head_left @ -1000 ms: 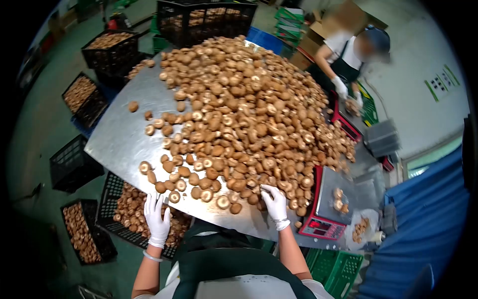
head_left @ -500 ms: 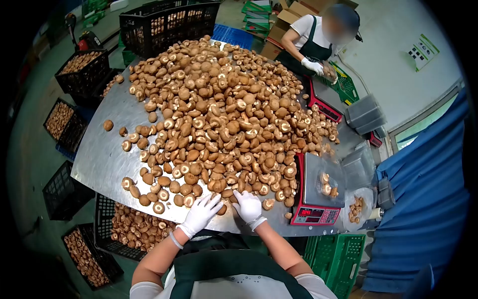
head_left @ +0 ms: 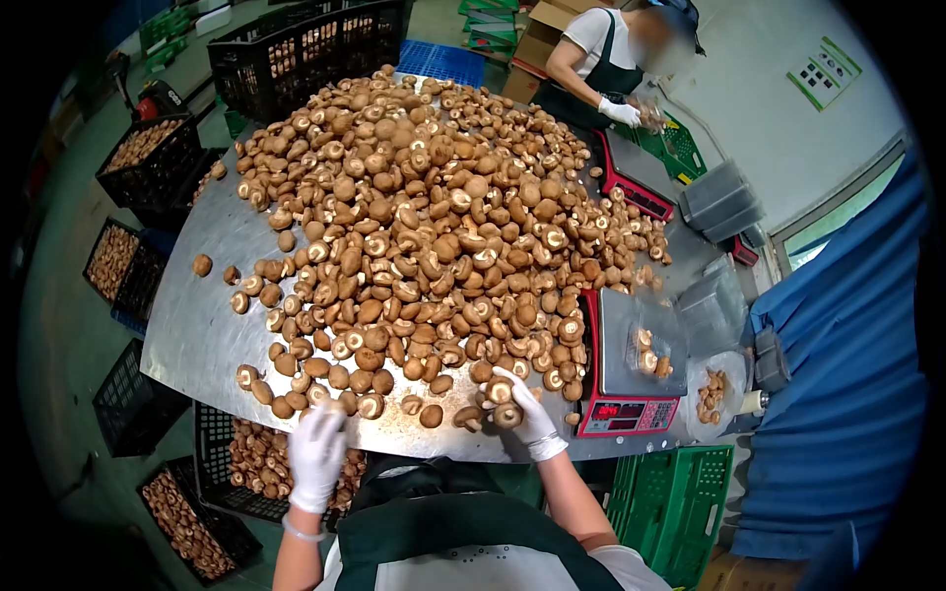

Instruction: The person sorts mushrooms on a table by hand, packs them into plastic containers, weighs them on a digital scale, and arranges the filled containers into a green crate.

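A large heap of brown mushrooms (head_left: 424,227) covers much of the metal table (head_left: 187,325). My right hand (head_left: 527,419), in a white glove, is closed around mushrooms (head_left: 501,391) at the table's front edge. My left hand (head_left: 317,455), gloved too, is over the front left edge beside loose mushrooms, above the black crate of mushrooms (head_left: 258,458). Its fingertips are blurred, and whether they hold anything is unclear. To the right of my right hand stands a red scale (head_left: 626,417) with a clear tray of a few mushrooms (head_left: 650,353) on it.
Across the table, a co-worker (head_left: 611,64) in white gloves handles something by a second red scale (head_left: 639,187). Clear containers (head_left: 719,197) and a bag of mushroom pieces (head_left: 711,394) lie at the right. Black crates (head_left: 143,163) stand left; green crates (head_left: 670,507) are below right.
My hands have moved apart. The left went left and down to the table edge; the right shifted right and now has mushrooms in it. The view has shifted slightly.
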`<state>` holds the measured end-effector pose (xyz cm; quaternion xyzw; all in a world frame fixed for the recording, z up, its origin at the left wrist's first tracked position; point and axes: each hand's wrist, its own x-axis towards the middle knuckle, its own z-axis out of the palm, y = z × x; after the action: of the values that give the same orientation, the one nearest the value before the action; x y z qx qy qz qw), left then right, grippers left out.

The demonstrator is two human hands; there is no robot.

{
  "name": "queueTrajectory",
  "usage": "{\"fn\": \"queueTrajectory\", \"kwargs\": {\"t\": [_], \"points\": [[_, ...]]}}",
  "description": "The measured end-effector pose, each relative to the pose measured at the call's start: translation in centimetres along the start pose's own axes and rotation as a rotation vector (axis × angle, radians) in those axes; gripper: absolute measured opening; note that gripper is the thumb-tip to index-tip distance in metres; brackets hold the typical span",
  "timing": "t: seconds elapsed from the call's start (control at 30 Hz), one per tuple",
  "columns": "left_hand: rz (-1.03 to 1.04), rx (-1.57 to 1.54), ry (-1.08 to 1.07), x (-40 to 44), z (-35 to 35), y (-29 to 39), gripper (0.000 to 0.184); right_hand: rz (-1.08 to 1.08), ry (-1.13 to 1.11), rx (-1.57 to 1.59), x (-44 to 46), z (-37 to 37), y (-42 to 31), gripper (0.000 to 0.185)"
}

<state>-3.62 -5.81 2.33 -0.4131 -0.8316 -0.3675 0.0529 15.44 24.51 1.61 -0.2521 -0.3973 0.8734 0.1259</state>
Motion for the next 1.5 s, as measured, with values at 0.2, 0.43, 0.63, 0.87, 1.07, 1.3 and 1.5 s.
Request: {"fn": "queueTrajectory", "kwargs": {"t": [0.2, 0.43, 0.63, 0.87, 1.07, 1.3, 1.5], "points": [[-0.313, 0.382, -0.048, -2.5, -4.3, -3.5, 0.048, -0.582, 0.094, -1.571, 0.5, 2.2, -1.4, 0.034], [0.195, -0.227, -0.275, 4.0, 4.4, 2.5, 0.034, -0.345, -0.366, -2.207, 0.1, 3.1, 0.6, 0.062], [0.494, 0.082, -0.6, 2.7, 12.8, 3.1, 0.045, -0.462, -0.417, -1.979, 0.2, 0.2, 0.7, 0.059], [0.009, -0.579, -0.541, 4.1, 9.7, 4.5, 0.038, -0.04, -0.056, 0.168, 0.2, 0.0, 2.5, 0.083], [-0.373, -0.83, -0.671, 4.5, 7.6, 4.5, 0.032, -0.105, -0.078, 0.399, 1.0, 0.6, 1.4, 0.095], [-0.426, -0.619, -0.719, 3.7, -1.4, 1.4, 0.025, -0.065, -0.078, 0.189, 1.1, 0.0, 0.2, 0.075], [-0.851, -1.555, -0.594, 1.9, 1.1, 2.7, 0.059, -0.432, -0.308, -1.303, 1.3, 11.8, -0.2, 0.071]]}}
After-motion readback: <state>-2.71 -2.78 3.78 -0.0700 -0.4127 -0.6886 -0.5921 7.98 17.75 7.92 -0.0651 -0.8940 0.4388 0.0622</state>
